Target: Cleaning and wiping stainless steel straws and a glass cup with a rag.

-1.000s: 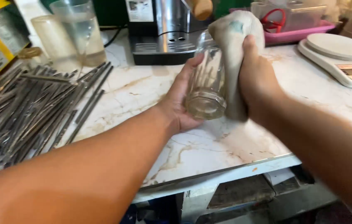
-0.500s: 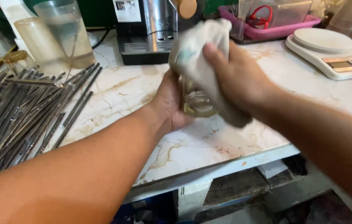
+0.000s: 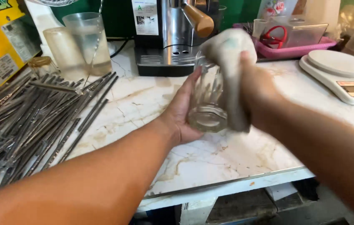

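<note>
Over a marble counter, two bare hands work on a clear glass. The left hand cups the glass from below and behind, fingers curled loosely round its side, its thick base turned toward the camera. The right hand presses a pale cloth against the glass — fingers closed on the cloth, which drapes over the rim and down the right side. The glass is held in the air just above the counter, near its middle, tilted almost on its side.

The step in hand looks like wiping the glass dry. Going on would call for turning the glass in the left hand so the cloth reaches the rest of the wall, with a firm grip — wet glass may slip.

To the left lies a heap of wrapped straws. Behind stand plastic cups, a coffee machine, a pink tray and, far right, a white scale.
</note>
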